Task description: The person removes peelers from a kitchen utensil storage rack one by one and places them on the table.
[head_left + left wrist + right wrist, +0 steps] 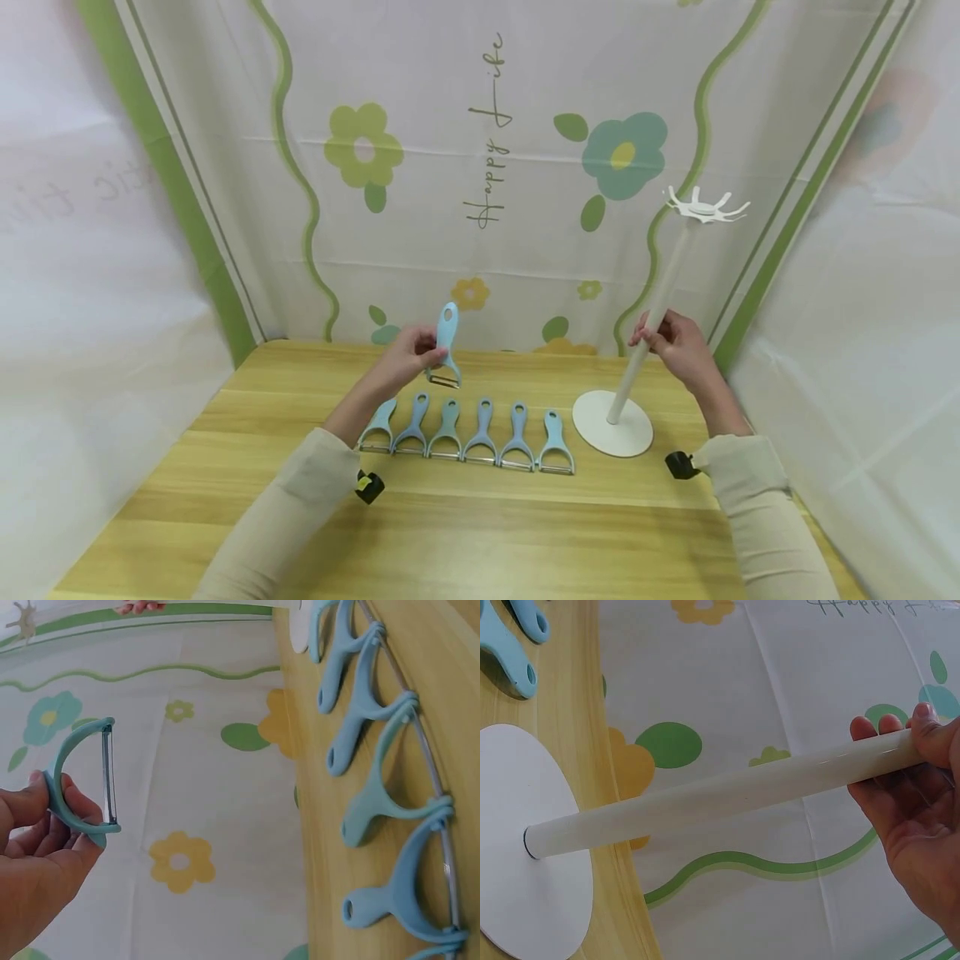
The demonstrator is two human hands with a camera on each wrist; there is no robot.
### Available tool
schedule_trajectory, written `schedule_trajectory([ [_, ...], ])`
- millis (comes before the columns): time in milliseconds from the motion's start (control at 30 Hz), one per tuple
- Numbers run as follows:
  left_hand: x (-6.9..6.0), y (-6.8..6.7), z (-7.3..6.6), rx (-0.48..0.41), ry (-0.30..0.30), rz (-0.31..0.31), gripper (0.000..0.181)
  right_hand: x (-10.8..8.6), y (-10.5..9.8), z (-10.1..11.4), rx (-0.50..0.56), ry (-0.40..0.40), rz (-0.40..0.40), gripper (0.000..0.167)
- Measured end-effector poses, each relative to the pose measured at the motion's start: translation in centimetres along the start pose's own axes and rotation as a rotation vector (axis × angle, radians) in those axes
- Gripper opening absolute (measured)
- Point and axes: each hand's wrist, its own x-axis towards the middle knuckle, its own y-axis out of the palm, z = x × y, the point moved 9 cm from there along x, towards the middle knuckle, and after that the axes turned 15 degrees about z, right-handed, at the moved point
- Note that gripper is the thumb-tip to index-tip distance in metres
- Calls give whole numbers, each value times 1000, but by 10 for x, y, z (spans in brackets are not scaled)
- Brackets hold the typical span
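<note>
My left hand (408, 358) pinches a light blue peeler (447, 329) in the air, its handle pointing up and its blade end down. In the left wrist view the thumb and fingers grip the peeler (64, 761) where handle meets frame. Below, several blue and greenish peelers (485, 425) lie side by side in a row on the table, handles away from me. My right hand (682, 346) holds the white pole of a stand (663, 283), fingers and thumb around it. The stand's round base (630, 437) is on the table; its top carries a ring of curved hooks (703, 208), with nothing hanging there.
The wooden table (480, 533) ends at a white curtain (495, 250) with printed flowers. More curtain hangs at the left (105, 250) and right (870, 333). The stand's base lies just right of the peeler row.
</note>
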Motion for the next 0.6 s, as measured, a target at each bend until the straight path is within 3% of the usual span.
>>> schedule_trajectory([
  [367, -26, -12, 25, 32, -100, -24, 18, -1, 0, 1, 31, -19, -2, 19],
  [600, -44, -19, 41, 59, -129, -35, 18, 0, 0, 0, 48, -25, 1, 23],
])
